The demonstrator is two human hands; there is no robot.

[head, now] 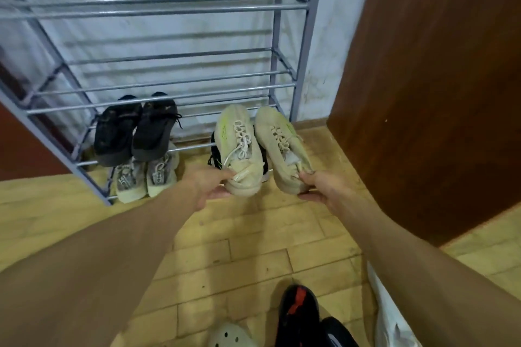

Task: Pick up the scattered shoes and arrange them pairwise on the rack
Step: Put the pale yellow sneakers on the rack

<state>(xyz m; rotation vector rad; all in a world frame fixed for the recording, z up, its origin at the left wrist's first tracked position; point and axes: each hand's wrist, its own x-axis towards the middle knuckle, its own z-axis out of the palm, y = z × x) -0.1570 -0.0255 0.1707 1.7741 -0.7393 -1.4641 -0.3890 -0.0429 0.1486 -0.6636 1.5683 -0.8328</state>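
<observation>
A grey metal shoe rack [284,87] with several bar shelves stands against the pale wall. My left hand [210,183] grips the heel of one beige sneaker [239,146], and my right hand [324,186] grips the heel of its twin [282,146]. Both sneakers point toes-first over the right end of a low shelf. A black pair [135,129] rests on that low shelf at the left. Beneath it a cream and grey pair [146,177] sits on the bottom level. A dark shoe [215,155] shows behind the left beige sneaker.
A brown wooden door or panel [437,79] stands close on the right. On the tiled floor near my feet lie a black and red shoe [298,310], another black shoe [335,329], a pale clog [231,335] and a white plastic bag [392,318].
</observation>
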